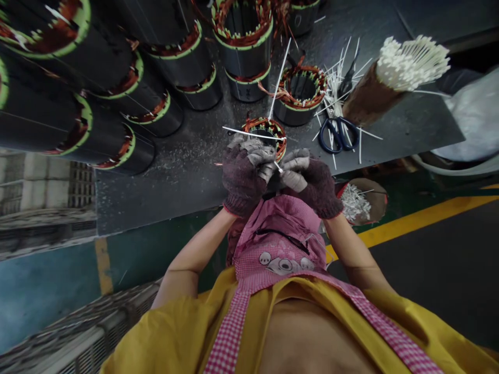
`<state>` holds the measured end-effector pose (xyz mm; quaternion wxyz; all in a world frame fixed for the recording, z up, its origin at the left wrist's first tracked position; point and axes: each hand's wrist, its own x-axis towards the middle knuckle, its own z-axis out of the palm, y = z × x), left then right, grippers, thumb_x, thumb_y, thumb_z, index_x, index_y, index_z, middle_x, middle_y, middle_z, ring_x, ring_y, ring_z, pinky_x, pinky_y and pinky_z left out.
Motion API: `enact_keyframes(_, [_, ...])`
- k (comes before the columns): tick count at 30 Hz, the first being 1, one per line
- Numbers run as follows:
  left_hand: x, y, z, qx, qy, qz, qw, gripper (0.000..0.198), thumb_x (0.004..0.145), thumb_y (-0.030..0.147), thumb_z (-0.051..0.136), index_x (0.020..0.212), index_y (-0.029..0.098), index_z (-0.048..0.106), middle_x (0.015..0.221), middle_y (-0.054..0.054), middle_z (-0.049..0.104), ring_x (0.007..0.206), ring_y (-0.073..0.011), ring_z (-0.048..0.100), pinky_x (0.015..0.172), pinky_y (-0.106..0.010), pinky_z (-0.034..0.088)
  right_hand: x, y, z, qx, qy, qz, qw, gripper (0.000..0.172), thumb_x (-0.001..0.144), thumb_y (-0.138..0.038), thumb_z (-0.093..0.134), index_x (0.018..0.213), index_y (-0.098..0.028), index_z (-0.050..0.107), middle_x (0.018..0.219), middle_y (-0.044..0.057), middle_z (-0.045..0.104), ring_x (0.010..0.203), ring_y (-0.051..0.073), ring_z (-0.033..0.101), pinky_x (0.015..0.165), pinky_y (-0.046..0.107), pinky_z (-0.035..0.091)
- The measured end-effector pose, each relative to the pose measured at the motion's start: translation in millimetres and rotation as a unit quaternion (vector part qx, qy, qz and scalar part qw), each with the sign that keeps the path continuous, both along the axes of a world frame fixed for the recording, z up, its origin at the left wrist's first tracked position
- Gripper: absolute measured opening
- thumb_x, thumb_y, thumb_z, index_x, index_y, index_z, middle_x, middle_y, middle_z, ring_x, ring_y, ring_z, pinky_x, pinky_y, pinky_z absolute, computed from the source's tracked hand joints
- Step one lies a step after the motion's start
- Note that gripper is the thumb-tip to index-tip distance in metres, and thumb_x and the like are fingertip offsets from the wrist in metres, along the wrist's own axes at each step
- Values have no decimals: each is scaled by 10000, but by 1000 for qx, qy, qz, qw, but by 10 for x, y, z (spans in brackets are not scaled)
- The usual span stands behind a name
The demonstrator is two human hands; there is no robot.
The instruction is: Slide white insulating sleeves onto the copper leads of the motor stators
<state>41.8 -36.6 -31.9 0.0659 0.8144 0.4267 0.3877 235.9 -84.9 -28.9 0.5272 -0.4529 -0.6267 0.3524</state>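
Note:
A small stator with copper windings stands at the near edge of the dark workbench. Both of my hands wear dark knit gloves and sit against its near side. My left hand is closed around the stator's edge. My right hand is pinched on a thin white cable tie. Two more white cable ties stick out from the windings, one lying across the top and one rising up and away.
Several larger stators stand and lie stacked at the back and left. Blue-handled scissors lie among loose white ties, beside a tube of bundled ties. A container of tie offcuts sits below the bench. A yellow line marks the floor.

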Motion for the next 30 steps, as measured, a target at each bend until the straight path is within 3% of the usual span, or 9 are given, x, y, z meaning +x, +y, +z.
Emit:
enact_keyframes(3, [-28,2,13,-11,19,-2,1000,103,1052,329,665,1027,289,757,1153,-58,847,1226,-293,780,1243,-617,545,-6,54,-4,-45,-69,-25,996,241,998,-418,759,858,-234,828,817,40,791,805,225,700,784,389,559])
enact_keyframes(7, [-91,16,15,-19,35,-37,998,98,1037,354,697,1043,294,774,1186,-43,853,1243,-291,774,1248,-597,540,47,105,7,-79,-152,-36,985,267,988,-449,763,851,-228,823,820,50,798,770,223,676,778,383,536])
enact_keyframes(12, [-72,21,4,-31,44,-32,998,84,999,321,734,1066,296,778,1208,-44,835,1255,-304,760,1245,-573,521,27,110,89,-11,-194,-42,980,260,996,-498,748,976,-250,824,899,54,796,859,253,705,852,411,553])
enact_keyframes(16, [35,5,31,-30,28,1,999,45,984,290,716,1004,287,757,1176,-57,832,1214,-298,762,1236,-570,526,-15,88,297,72,-269,-62,958,289,1010,-527,703,900,-280,804,875,74,792,929,311,733,950,498,597])
enact_keyframes(21, [65,-10,62,-22,18,13,1000,94,968,366,751,968,273,739,1081,-50,838,1162,-324,773,1226,-647,525,172,27,472,118,-137,-208,961,248,1089,-526,630,1059,-345,798,1070,65,838,1078,322,771,1071,549,619])
enact_keyframes(23, [23,-9,55,-6,21,-10,1000,132,954,381,763,1020,267,746,1119,-58,842,1194,-336,774,1230,-662,525,239,65,387,89,-85,-172,977,216,1059,-505,702,1123,-322,797,1080,63,834,1050,295,777,1048,517,629])
enact_keyframes(26, [-40,2,25,4,43,-21,999,162,963,393,769,1061,266,750,1190,-72,843,1233,-338,766,1263,-655,518,221,154,164,6,-56,-13,998,305,998,-535,773,1169,-286,816,1115,56,842,1054,270,783,1021,474,640])
enact_keyframes(28, [-58,11,0,7,54,-18,998,144,975,382,758,1069,273,751,1233,-80,839,1266,-343,754,1284,-653,507,138,180,45,-25,-48,42,998,327,992,-574,752,1056,-263,828,1022,45,842,997,256,783,948,442,652])
enact_keyframes(30, [-58,15,-26,8,57,-13,998,155,997,362,729,1125,277,748,1267,-83,831,1302,-341,742,1300,-657,495,30,163,1,-33,-35,49,998,317,984,-548,741,894,-249,795,865,24,809,847,224,755,800,387,641])
